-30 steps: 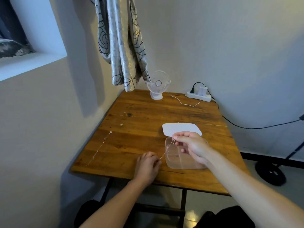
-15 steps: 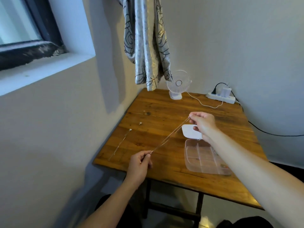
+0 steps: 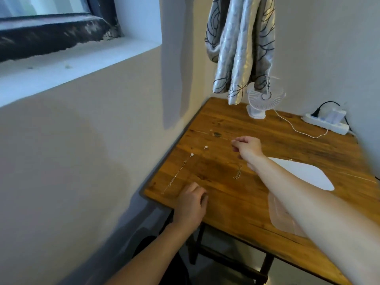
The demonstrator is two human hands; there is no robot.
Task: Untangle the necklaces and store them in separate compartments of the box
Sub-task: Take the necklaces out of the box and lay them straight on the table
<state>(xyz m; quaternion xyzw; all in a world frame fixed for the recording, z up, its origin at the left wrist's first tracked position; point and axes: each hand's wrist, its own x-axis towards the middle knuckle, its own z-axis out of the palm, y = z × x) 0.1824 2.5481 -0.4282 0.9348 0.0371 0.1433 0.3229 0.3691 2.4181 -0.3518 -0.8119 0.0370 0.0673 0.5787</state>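
Head view, my right hand (image 3: 245, 148): reached far over the table (image 3: 236, 202), fingers curled and pinched near the back; I judge I hold one end of a thin chain there, but the strand is too fine to see at the fingertips, so I cannot tell for sure.
Head view, my left hand (image 3: 191, 202): at the near edge, fingers curled down on the wood, pinched as if on the other end; again I cannot tell what is in it.
Short chain piece (image 3: 237, 173): lying loose between my two hands, just left of my right forearm.
Long necklace (image 3: 176, 175): laid out straight near the table's left edge, bead end farther from me, apart from the rest.
Small pendant (image 3: 205, 147): lone, just beyond that bead.
Box (image 3: 281, 219): clear, at the near right, mostly under my right forearm; compartments hidden.
Lid (image 3: 304, 173): white, flat beside the box.
How to do it well: lay the strand down parallel to the long necklace, not crossing it; lower both ends together, keep light tension, then release.
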